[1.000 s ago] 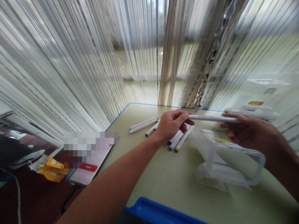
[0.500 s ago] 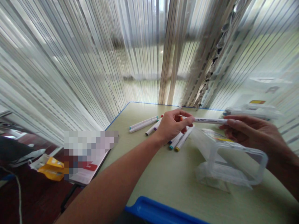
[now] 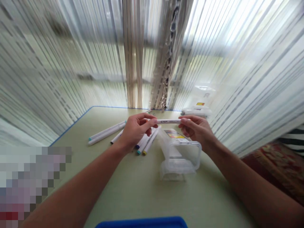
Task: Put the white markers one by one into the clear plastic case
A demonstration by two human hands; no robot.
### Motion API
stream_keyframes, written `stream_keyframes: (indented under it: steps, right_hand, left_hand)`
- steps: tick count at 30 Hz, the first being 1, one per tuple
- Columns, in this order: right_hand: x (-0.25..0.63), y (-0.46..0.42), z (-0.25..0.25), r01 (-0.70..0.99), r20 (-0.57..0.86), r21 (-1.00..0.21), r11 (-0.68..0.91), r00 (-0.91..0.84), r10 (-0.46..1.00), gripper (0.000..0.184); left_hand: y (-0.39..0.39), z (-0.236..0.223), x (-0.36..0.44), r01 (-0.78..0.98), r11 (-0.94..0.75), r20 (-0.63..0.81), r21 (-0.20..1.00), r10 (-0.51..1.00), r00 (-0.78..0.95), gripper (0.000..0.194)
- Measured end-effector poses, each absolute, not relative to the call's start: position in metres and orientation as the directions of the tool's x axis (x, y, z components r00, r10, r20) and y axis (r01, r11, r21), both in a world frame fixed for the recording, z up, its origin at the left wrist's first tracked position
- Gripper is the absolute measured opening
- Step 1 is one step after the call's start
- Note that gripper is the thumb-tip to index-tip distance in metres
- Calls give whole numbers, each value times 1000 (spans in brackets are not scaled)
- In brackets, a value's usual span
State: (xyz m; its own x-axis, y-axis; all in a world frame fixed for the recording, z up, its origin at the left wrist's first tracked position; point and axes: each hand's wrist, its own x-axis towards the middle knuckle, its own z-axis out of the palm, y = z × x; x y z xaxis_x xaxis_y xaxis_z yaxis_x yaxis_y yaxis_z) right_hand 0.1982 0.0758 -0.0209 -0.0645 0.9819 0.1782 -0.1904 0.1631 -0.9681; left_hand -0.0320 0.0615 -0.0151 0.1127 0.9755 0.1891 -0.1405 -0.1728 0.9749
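Observation:
Both hands hold one white marker (image 3: 169, 121) level above the pale green table (image 3: 133, 183). My left hand (image 3: 135, 129) pinches its left end, fingers closed round it. My right hand (image 3: 196, 128) grips its right end the same way. Under the marker stands a clear plastic case (image 3: 180, 155), open, with a yellow and red label at its far end. Several more white markers (image 3: 106, 133) with coloured caps lie on the table to the left and beneath my left hand.
A second clear container (image 3: 197, 110) sits at the back right by the striped curtain (image 3: 237, 79). The table has a blue rim (image 3: 71, 125). A blue object (image 3: 142, 222) shows at the near edge. Patterned fabric (image 3: 273, 167) lies at the right.
The view has swung to the right, so table and hands sit more centrally. My right hand has come closer to my left along the marker. Both keep hold of it.

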Motion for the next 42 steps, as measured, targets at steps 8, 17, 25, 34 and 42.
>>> stream_keyframes:
  steps: [8,17,25,34,42]
  right_hand:
    - [202,78,-20,-279,162,-952,127,-106,981,23]
    - [204,79,-17,-360,129,-930,73,-133,983,23]
    - [205,80,-17,-389,112,-920,45,-152,982,22]
    - [201,78,-19,-311,150,-944,108,-113,982,24]
    - [200,80,-24,-242,204,-955,171,-116,972,28]
  left_hand:
    - [64,-10,-34,-296,-90,132,951,983,125,23]
    - [65,-9,-37,-416,-21,97,909,982,163,23]
    - [65,-8,-37,-377,-64,127,924,982,143,26]
    - [65,-15,-34,-159,-176,197,971,973,122,31]
    - [64,-15,-34,-31,-241,243,970,960,139,34]
